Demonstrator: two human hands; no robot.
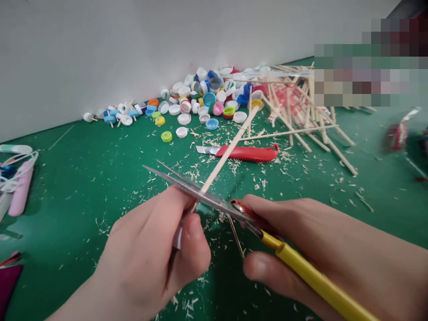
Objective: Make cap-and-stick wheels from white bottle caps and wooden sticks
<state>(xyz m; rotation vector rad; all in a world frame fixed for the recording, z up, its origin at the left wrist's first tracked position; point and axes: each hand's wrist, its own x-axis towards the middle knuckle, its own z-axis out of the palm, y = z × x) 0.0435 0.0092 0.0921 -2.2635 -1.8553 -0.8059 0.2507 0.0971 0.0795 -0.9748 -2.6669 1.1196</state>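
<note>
My left hand (150, 249) is closed round the lower part of a thin wooden stick (230, 149), which slants up and away to the right. A small whitish piece (177, 237) shows between its fingers; I cannot tell what it is. My right hand (294, 240) grips a pair of scissors with long metal blades (214, 200) and yellow and red handle parts. The blades lie across the stick just beyond my left fingers. A thin metal rod or wire (236, 236) hangs below them. Behind the stick lies a red utility knife (250, 153), blade partly out.
Many coloured bottle caps (209, 99) are heaped against the grey wall (133, 44). More wooden sticks (314, 116) lie at the right, partly in clear plastic. Shavings cover the green table (73, 178). A pink glue-gun-like object or tube (22, 189) lies left; part of the upper right is pixelated.
</note>
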